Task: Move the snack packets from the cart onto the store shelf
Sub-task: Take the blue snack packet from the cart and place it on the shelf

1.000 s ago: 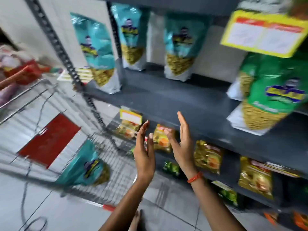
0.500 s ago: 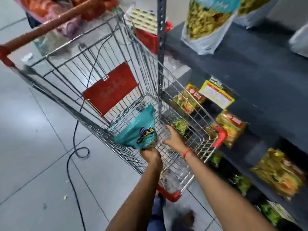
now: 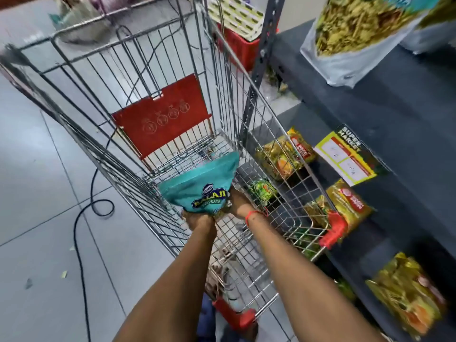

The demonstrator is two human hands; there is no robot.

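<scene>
wire, foil and matt paint

the cart [image 3: 222, 77] is bare shiny metal wire with a red plastic flap [image 3: 162, 114] and red plastic corner bumpers [image 3: 333, 230]; the teal snack packet [image 3: 204, 186] looks like glossy crinkled film; the shelf [image 3: 394, 114] is matt dark painted metal; the price tag [image 3: 345, 159] looks like paper; the floor [image 3: 37, 181] is smooth grey tile.

Head view, looking steeply down into cart [image 3: 138, 99] — shelf [image 3: 385, 102] close at right
</scene>
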